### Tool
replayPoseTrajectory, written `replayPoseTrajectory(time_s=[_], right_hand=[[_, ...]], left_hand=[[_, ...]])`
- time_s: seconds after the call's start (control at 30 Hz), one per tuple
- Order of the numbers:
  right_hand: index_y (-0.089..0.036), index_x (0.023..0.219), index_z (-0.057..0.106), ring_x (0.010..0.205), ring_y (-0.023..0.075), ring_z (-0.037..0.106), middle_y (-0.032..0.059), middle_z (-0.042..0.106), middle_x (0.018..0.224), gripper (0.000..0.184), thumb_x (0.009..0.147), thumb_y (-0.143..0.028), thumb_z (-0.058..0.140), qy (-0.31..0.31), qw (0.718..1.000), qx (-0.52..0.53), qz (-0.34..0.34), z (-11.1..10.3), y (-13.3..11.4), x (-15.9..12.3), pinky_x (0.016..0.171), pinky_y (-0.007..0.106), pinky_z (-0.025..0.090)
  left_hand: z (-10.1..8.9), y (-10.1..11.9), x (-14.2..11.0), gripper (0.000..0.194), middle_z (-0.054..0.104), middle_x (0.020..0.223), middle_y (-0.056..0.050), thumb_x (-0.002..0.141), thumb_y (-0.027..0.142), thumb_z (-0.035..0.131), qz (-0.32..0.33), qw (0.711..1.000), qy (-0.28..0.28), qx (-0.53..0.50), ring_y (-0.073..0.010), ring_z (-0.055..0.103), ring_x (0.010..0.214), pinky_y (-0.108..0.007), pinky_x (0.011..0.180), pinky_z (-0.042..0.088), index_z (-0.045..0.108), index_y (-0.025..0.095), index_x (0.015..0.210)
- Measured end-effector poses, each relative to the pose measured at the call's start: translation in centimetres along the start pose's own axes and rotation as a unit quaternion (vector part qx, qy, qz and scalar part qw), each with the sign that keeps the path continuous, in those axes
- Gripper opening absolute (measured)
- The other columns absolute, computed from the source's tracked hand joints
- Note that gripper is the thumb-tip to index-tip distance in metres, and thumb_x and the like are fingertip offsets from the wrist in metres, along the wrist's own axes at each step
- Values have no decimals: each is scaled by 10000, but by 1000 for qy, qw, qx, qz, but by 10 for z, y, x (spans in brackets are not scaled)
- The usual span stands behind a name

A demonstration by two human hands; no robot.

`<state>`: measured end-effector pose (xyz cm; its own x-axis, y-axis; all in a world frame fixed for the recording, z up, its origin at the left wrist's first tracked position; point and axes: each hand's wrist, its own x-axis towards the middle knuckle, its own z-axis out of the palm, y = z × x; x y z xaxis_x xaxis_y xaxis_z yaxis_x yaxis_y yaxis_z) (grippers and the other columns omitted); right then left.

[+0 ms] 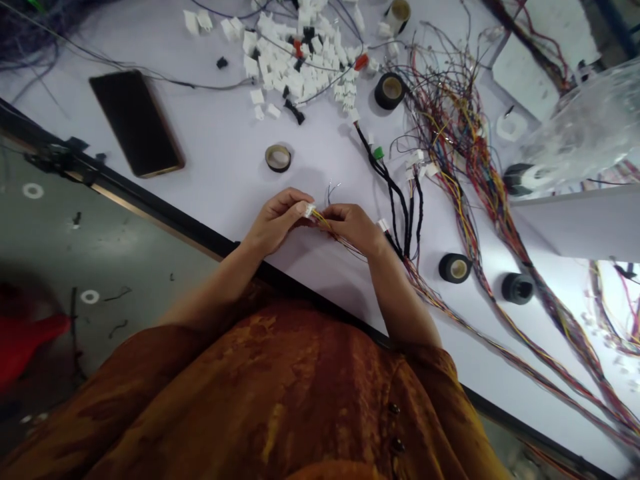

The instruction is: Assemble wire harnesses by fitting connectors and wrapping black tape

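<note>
So the work in hand looks like wire-and-plug handling, close up: the left hand has a small white connector pinched between thumb and fingertips, barely any opening there, and the right hand has its fingers closed on the thin yellow and reddish wires coming out of it. My read is that they're working right where wires meet plug, but I can't tell if every wire is seated, fingers cover too much. Whatever move comes from here, it'd call for keeping the plug steady in the left pinch and guiding single wires with the right without tugging. The connector sits right at the left fingertips, wire side facing the right hand, and the wires run on under the right hand and trail out below it. A couple of loose wire ends poke up just past the fingers; no idea which bundle they belong to. It's all happening over the white table, close in by the near edge, about midway along the bit you can see. A tape roll is a little farther in from that edge, and the big pile of white connectors is way over toward the far side.
</note>
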<state>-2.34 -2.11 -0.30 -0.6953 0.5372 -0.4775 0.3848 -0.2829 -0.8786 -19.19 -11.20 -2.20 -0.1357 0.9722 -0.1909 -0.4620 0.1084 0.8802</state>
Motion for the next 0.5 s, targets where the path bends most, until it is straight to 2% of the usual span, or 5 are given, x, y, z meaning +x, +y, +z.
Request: replayPoseTrajectory(time_s=[0.07, 0.13, 0.23, 0.37, 0.5], right_hand=[[-151, 830, 680, 539, 78, 475, -33, 581, 612, 188, 767, -327, 689, 13, 1000, -13, -11, 1, 0, -3, 505, 212, 364], [-163, 860, 683, 600, 92, 529, -15, 635, 691, 159, 808, -309, 647, 98, 993, -37, -60, 4, -3, -11, 560, 224, 419], [-191, 897, 687, 718, 113, 597, 4, 697, 823, 139, 881, -294, 595, 220, 957, -101, -160, 11, -10, -31, 668, 253, 471], [-204, 925, 710, 817, 147, 645, 22, 741, 894, 159, 940, -238, 556, 179, 920, -248, -244, 21, -11, -50, 785, 304, 486], [-223, 1052, 693, 899, 184, 645, 46, 735, 968, 196, 970, -227, 516, 196, 891, -338, -230, 29, -2, -49, 853, 344, 483]], left_hand=[[2, -1, 1, 299, 667, 779, 10, 785, 429, 778, -23, 999, 15, -25, -103, 673, 719, -245, 731, 586, 650, 189, 911], [3, 0, 1, 304, 674, 777, 13, 788, 426, 776, -43, 998, 26, -33, -97, 678, 710, -238, 724, 589, 642, 190, 926], [4, 2, -1, 300, 685, 774, 9, 820, 423, 745, -71, 997, 33, -25, -90, 675, 658, -216, 655, 578, 630, 189, 967], [5, 4, 0, 250, 681, 775, 7, 862, 381, 702, -103, 994, 45, -11, -59, 626, 547, -176, 540, 528, 617, 175, 974], [5, 6, 0, 211, 679, 777, 2, 879, 345, 681, -129, 990, 50, -13, -49, 601, 510, -168, 505, 509, 610, 164, 962]])
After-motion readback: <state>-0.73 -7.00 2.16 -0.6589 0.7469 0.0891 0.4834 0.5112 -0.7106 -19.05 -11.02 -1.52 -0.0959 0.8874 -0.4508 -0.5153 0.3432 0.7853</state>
